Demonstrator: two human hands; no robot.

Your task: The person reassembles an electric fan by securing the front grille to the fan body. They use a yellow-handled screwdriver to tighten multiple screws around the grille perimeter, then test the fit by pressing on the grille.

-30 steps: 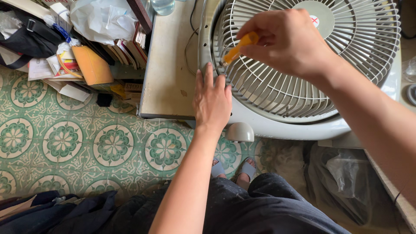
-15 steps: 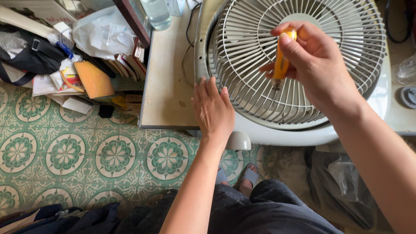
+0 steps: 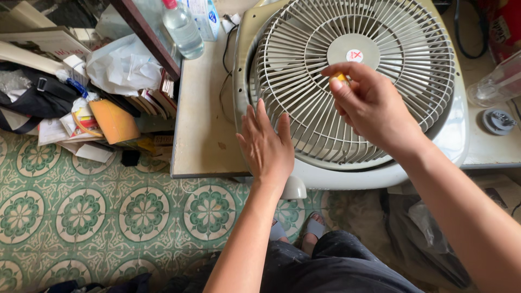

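Observation:
A white box fan lies face up on a low table, its round grille upward. My left hand rests flat on the fan's left rim and the grille's edge, fingers spread. My right hand hovers over the middle of the grille, closed around an orange-handled screwdriver. Only the top of the handle shows above my fingers; the tip is hidden under my hand.
A clear water bottle stands at the table's back left. Books, papers, a white plastic bag and a black bag pile up on the green patterned floor tiles at left. A round lid lies at right.
My right hand has carried the screwdriver from the grille's left edge toward its centre and turned it upright. My left hand stays on the rim. The view has shifted slightly.

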